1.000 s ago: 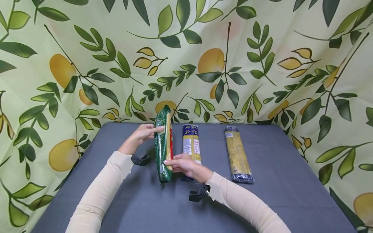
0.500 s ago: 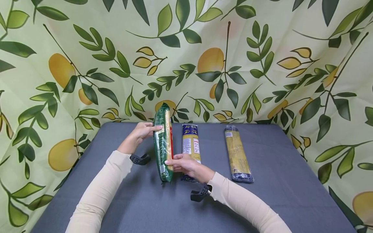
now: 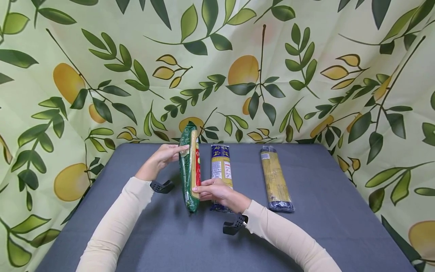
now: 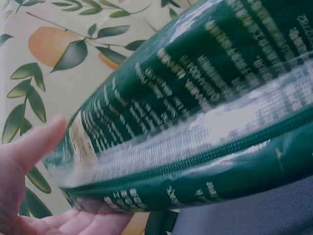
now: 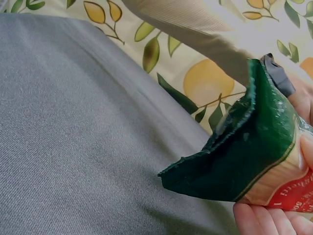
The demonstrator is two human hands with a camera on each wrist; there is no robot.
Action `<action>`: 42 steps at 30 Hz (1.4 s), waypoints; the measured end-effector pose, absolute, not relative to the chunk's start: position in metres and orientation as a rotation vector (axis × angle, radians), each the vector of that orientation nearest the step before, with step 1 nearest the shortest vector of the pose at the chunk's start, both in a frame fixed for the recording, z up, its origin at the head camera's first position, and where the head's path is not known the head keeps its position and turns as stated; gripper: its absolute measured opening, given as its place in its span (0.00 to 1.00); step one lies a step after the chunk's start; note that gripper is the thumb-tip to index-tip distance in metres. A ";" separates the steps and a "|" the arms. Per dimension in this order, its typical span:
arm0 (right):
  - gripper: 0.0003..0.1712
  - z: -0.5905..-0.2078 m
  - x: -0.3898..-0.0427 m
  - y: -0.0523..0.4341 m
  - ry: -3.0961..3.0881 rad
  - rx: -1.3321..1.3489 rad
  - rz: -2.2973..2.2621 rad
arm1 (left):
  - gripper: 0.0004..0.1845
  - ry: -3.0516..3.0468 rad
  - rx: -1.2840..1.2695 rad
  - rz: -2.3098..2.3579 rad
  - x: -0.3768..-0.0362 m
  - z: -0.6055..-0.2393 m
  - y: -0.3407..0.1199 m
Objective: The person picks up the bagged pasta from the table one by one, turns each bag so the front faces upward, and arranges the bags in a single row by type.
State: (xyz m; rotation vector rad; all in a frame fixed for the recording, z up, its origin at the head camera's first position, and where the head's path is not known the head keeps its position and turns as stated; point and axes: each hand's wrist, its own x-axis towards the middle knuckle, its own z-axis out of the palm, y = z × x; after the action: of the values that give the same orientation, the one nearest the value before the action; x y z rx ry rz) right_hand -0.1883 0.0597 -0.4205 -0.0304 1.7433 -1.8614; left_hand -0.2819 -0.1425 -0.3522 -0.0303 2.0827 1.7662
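A long green pack of spaghetti [image 3: 186, 170] with a red and cream front is held up over the table, its long side standing steeply. My left hand [image 3: 166, 154] grips its upper left side, thumb across the printed back. Lower down, my right hand [image 3: 217, 192] pinches the right edge between thumb and fingers. In the left wrist view the pack's back [image 4: 205, 93] shows small print and a lengthwise seam, beside the left hand's thumb [image 4: 41, 142]. The right wrist view shows the crimped green end [image 5: 244, 152], with right-hand fingers [image 5: 264, 220] under the red label.
A blue and yellow spaghetti pack [image 3: 221, 166] lies just right of the held one, its lower part behind my right hand. Farther right lies another yellow pack with dark blue ends [image 3: 276, 177]. A patterned cloth [image 3: 210, 75] hangs behind the grey table [image 3: 316, 226].
The green pack has turned slightly, so more of its red front faces me. Both hands keep their hold. The other packs have stayed put on the table.
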 end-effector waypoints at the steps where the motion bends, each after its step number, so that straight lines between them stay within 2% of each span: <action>1: 0.19 -0.420 -0.188 0.059 1.762 -0.020 -1.854 | 0.31 2.093 -0.033 1.754 -0.282 -0.352 -0.142; 7: 0.19 -0.420 -0.187 0.056 1.829 0.020 -1.839 | 0.29 2.186 -0.053 1.651 -0.280 -0.354 -0.136; 14: 0.18 -0.421 -0.186 0.054 1.885 0.050 -1.849 | 0.34 2.241 -0.092 1.577 -0.277 -0.351 -0.132; 21: 0.19 -0.420 -0.186 0.052 1.920 0.058 -1.843 | 0.34 2.305 -0.180 1.584 -0.278 -0.350 -0.134; 33: 0.22 -0.418 -0.192 0.058 1.739 0.006 -1.858 | 0.31 2.227 -0.108 1.707 -0.279 -0.352 -0.140; 35: 0.21 -0.418 -0.192 0.059 1.712 -0.017 -1.858 | 0.30 2.212 -0.108 1.708 -0.279 -0.351 -0.140; 42: 0.06 -0.420 -0.194 0.062 1.604 -0.064 -1.889 | 0.28 2.139 -0.074 1.756 -0.279 -0.349 -0.139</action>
State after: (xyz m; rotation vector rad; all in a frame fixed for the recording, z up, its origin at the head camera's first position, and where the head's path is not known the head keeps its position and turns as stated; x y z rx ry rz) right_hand -0.1936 0.0624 -0.4197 -0.0643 1.6044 -1.8886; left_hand -0.2786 -0.1386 -0.3487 -0.0741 2.1390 1.7556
